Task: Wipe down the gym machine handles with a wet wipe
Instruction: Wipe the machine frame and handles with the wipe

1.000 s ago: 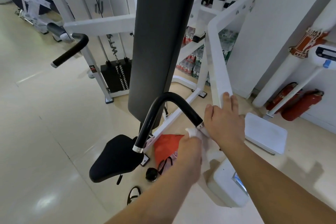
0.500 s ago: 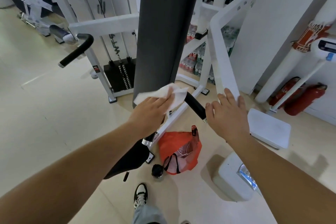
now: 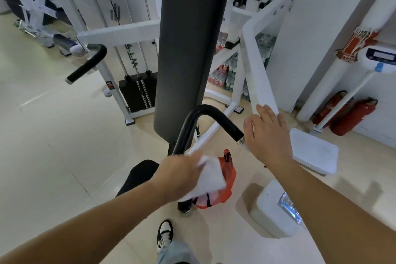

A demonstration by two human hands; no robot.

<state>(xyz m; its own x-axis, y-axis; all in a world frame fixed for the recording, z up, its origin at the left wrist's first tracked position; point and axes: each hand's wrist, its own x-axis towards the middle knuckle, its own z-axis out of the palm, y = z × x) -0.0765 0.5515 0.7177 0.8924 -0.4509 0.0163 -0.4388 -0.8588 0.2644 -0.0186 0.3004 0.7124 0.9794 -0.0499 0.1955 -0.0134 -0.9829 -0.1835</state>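
Left hand [image 3: 180, 176] clamps the wet wipe [image 3: 211, 176] at the bottom of the near handle [image 3: 205, 111]. Right hand [image 3: 267, 135] lies flat, fingers straight. The upper-left handle [image 3: 85, 64] is likely not yet wiped.

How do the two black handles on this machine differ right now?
The near handle has the left hand holding a wipe at its lower part; nothing touches the far handle. The near handle arches like a hoop; the far handle shows one bend and a free end. Both are black curved tubes with a silver ring.
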